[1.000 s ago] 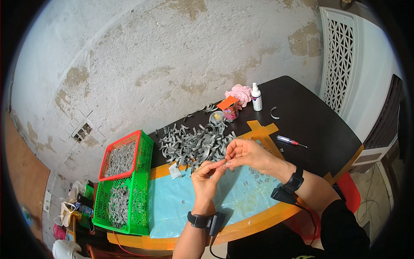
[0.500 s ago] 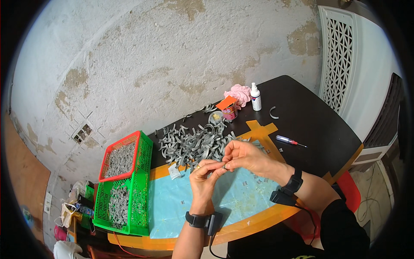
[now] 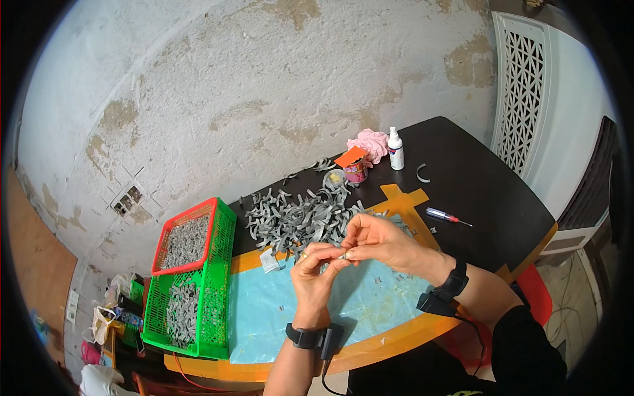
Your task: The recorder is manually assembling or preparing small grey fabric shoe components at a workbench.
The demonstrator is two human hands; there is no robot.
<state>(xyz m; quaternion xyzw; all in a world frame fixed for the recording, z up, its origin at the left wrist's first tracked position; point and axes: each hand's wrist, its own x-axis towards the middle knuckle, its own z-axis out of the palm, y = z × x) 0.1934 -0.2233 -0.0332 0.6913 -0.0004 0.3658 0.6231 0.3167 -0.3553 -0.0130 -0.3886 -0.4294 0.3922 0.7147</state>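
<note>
My left hand [image 3: 313, 280] and my right hand [image 3: 380, 245] meet over the blue sheet [image 3: 264, 330], fingertips touching. Both are closed in a pinch on a small grey piece [image 3: 343, 257], mostly hidden by the fingers, so its exact kind does not show. Just beyond my hands spreads a heap of curved grey strips [image 3: 297, 218]. A small white packet [image 3: 269, 260] lies left of my left hand, at the edge of the heap. A few tiny grey pieces are scattered on the sheet.
On the left, a red basket [image 3: 212, 231] of small grey parts rests on a green basket [image 3: 221, 317] holding more. Toward the back stand a can [image 3: 356, 173], a white spray bottle [image 3: 395, 150] and a pink cloth [image 3: 371, 142]. A screwdriver [image 3: 444, 216] lies at right.
My hands stay pinched together in nearly the same place, with slight finger movement around the small grey piece. The whole view has shifted slightly.
</note>
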